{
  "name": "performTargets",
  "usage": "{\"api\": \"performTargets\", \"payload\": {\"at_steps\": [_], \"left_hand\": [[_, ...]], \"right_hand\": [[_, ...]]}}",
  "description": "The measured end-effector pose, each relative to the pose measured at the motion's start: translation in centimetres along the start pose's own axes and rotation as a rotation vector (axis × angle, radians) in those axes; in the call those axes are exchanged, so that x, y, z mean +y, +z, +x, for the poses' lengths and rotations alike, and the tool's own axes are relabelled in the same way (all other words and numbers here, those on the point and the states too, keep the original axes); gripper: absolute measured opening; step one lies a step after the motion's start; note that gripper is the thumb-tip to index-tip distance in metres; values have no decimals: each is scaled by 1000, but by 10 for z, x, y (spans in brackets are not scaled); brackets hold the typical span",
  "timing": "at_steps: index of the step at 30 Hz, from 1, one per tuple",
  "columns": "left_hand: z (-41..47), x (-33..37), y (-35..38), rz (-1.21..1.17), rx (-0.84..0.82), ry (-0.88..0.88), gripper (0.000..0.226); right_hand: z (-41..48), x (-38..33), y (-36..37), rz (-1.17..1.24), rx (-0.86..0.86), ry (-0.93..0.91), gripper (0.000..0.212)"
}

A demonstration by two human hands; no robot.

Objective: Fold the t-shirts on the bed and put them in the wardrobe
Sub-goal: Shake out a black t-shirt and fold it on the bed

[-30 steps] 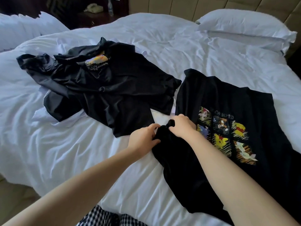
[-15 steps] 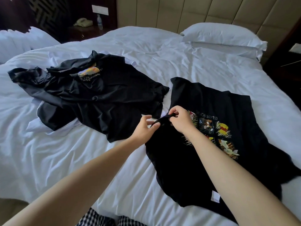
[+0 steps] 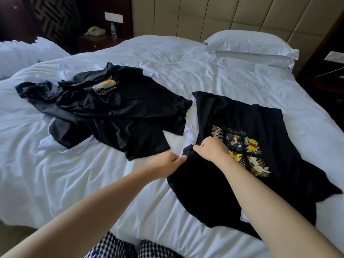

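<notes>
Barely started, I'd say: my left hand (image 3: 163, 162) and right hand (image 3: 210, 149) both pinch the printed t-shirt (image 3: 232, 112) near the bed's (image 3: 74, 183) front edge. The other t-shirt (image 3: 121, 112) lies crumpled toward the left edge, unfolded.

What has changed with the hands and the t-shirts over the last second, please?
The left hand and right hand raised the edge of the printed t-shirt off the bed, then lowered it again; both still pinch it. The crumpled black pile on the left stayed put.
</notes>
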State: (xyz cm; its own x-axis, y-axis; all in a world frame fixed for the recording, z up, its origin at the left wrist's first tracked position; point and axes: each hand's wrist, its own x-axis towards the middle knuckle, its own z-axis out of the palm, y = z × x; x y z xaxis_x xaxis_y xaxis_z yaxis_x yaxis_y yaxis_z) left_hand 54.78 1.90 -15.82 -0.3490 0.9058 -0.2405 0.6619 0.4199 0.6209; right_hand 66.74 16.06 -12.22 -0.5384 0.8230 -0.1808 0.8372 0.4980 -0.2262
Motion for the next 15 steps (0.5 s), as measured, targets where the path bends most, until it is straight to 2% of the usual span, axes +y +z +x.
{"api": "performTargets", "payload": {"at_steps": [2, 5, 7, 8, 9, 12, 13, 15], "left_hand": [[1, -2, 5, -56, 50, -47, 49], [6, -6, 8, -89, 106, -38, 46], [8, -9, 10, -19, 141, 14, 27], [8, -10, 11, -13, 162, 26, 13], [8, -10, 13, -14, 183, 37, 10], [12, -14, 19, -21, 178, 27, 38], [12, -14, 20, -25, 174, 23, 44], [12, -14, 21, -44, 162, 8, 56]], "right_hand": [[-1, 2, 3, -62, 0, 0, 48], [-3, 1, 6, -149, -2, -5, 38], [-3, 0, 10, -181, 43, -39, 24], [-2, 0, 12, -180, 83, -77, 21], [-2, 0, 14, -178, 121, -125, 23], [4, -3, 18, -154, 55, -220, 44], [4, -6, 19, -114, 5, -190, 45], [2, -13, 21, -61, -42, -107, 29]]}}
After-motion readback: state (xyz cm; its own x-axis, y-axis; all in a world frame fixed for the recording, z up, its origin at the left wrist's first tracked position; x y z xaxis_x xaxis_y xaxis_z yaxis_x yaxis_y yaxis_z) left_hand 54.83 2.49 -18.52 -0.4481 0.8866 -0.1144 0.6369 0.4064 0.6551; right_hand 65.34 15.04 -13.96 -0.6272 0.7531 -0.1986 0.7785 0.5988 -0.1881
